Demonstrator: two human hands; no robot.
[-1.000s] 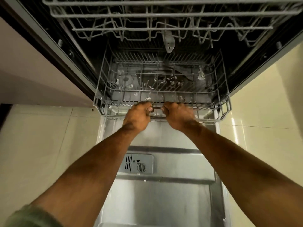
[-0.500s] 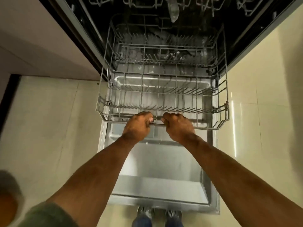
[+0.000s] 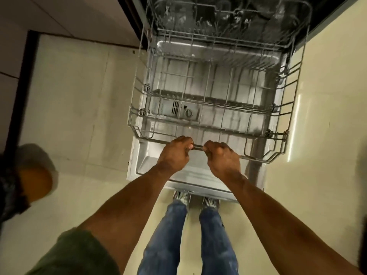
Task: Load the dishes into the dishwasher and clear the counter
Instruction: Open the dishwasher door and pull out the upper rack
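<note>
The left hand [image 3: 174,153] and the right hand [image 3: 223,158] sit close side by side, each with its fingers curled tight around the front rail of the lower rack [image 3: 264,135], knuckles up, a short stretch of bare wire showing between them. The wire rack holds no dishes and lies drawn out over the lowered dishwasher door [image 3: 195,171], its front rail near the door's outer edge; its rear part reaches into the dark tub of the dishwasher [image 3: 228,14] at the top of the view. Through the rack's bars the detergent dispenser [image 3: 181,111] shows on the inner face of the door. The rack's left and right sides overhang the door's side edges a little. Pale floor tiles [image 3: 79,108] lie open on both sides of the door, wider to the left, where a dark baseboard line runs below a cabinet front [image 3: 65,14]. The person's shoes [image 3: 181,197] stand just at the door's near edge, with blue jeans [image 3: 164,241] below the forearms.
</note>
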